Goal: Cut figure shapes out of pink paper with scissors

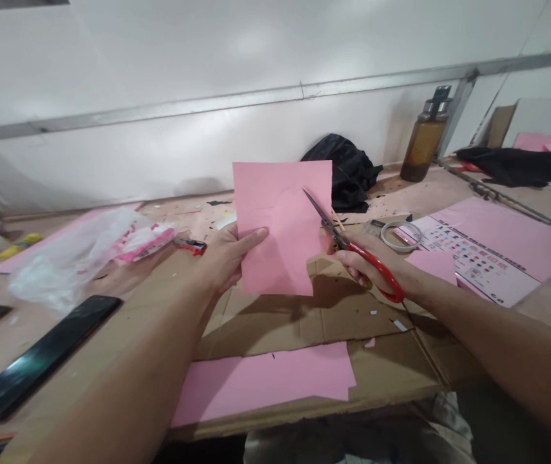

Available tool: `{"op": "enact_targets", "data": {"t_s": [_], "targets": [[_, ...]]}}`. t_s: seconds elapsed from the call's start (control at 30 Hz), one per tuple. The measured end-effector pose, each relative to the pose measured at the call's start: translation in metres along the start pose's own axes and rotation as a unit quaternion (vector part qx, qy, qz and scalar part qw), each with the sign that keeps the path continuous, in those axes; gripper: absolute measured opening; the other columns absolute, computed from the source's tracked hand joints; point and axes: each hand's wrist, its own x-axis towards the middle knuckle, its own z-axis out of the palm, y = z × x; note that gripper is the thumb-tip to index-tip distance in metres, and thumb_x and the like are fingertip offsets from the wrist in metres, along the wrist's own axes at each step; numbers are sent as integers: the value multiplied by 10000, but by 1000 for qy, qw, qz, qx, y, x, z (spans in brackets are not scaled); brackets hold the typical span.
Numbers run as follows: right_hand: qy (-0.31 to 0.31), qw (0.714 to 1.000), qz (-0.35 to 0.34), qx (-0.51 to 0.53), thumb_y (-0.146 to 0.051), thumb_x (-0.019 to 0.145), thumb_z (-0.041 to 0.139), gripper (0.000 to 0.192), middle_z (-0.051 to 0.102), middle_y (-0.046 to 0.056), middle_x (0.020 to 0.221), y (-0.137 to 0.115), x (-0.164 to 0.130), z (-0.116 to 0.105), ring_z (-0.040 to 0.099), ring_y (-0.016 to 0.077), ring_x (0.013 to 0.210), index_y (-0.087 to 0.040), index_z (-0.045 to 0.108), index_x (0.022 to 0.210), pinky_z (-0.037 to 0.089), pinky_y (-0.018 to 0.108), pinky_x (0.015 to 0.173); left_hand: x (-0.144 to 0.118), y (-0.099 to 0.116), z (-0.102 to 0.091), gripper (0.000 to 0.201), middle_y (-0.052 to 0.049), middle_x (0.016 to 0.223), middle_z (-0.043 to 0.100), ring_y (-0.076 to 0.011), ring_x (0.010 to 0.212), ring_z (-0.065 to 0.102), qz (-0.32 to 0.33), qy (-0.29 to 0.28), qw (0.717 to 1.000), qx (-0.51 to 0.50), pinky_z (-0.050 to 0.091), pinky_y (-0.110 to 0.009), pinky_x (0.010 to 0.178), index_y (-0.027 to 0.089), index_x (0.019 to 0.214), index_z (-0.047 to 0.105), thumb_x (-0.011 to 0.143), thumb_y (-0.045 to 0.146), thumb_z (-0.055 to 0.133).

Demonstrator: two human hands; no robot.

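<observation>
Pinching the flat pink paper sheet (282,225) upright at its nine o'clock edge, the left hand (227,258) keeps it taut; the right hand (372,261) grips red-handled steel scissors (352,248), blades entering at three o'clock; best turn the paper, not the blades

Pink paper (280,225) in left hand (227,254); red-handled scissors (352,248) in right hand (376,264), blades into sheet
</observation>
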Motion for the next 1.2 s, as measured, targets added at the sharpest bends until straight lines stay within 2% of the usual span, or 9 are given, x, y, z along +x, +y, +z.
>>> {"op": "enact_targets", "data": {"t_s": [0.13,0.23,0.33,0.6,0.77,0.9,0.97,1.1,1.2], "targets": [[21,999,17,26,-365,948,516,196,476,-72,604,4,1,2,483,107,476,-206,569,1050,392,233,473,0,-4,1,298,-48,688,746,-206,601,696,-14,-18,1000,8,590,-298,550,176,804,774,606,342,921],[24,999,8,19,-354,948,514,217,478,-75,599,3,2,2,481,109,477,-205,569,1095,395,237,482,0,-7,2,287,-55,787,775,-217,683,724,-4,-30,1000,-3,611,-308,620,187,845,785,621,309,917],[25,999,1,25,-346,944,516,190,476,-75,598,3,2,2,479,110,482,-205,559,1064,392,239,486,0,-8,4,306,-64,899,794,-228,758,737,-7,-40,999,-9,615,-313,653,200,893,794,626,290,914],[28,1000,-8,-3,-340,956,492,141,524,-56,625,3,2,1,515,119,519,-207,536,970,436,261,552,-5,-5,7,305,-55,799,777,-208,708,713,-22,-44,999,15,587,-297,636,181,901,788,647,304,905],[24,1000,-6,4,-366,969,488,156,518,-60,623,6,1,1,511,115,508,-218,517,927,425,256,529,-4,-4,7,301,-48,783,773,-213,746,719,-25,-46,999,8,588,-292,659,184,887,788,640,300,914],[24,1000,-6,19,-353,970,486,144,506,-62,622,3,0,1,506,117,514,-218,504,921,418,253,507,-5,-4,7,310,-40,729,757,-187,654,693,-25,-53,998,12,590,-296,644,185,913,791,658,319,906],[22,999,-2,28,-346,966,488,141,503,-62,618,1,-1,1,507,117,515,-218,501,909,420,252,504,-5,-4,6,312,-45,748,764,-179,634,685,-25,-53,998,16,592,-296,643,184,911,791,657,323,907],[22,999,5,36,-340,958,494,133,507,-64,626,-3,-1,1,494,111,501,-215,505,915,418,247,494,-5,-4,7,329,-72,869,791,-209,733,720,-25,-46,998,18,604,-311,686,182,909,788,642,330,912],[19,1000,2,25,-345,963,500,148,518,-58,629,-2,0,1,506,108,518,-206,529,925,419,236,509,-5,-4,7,344,-73,847,790,-222,732,723,-31,-38,999,22,602,-320,673,187,904,790,623,336,919]]}}
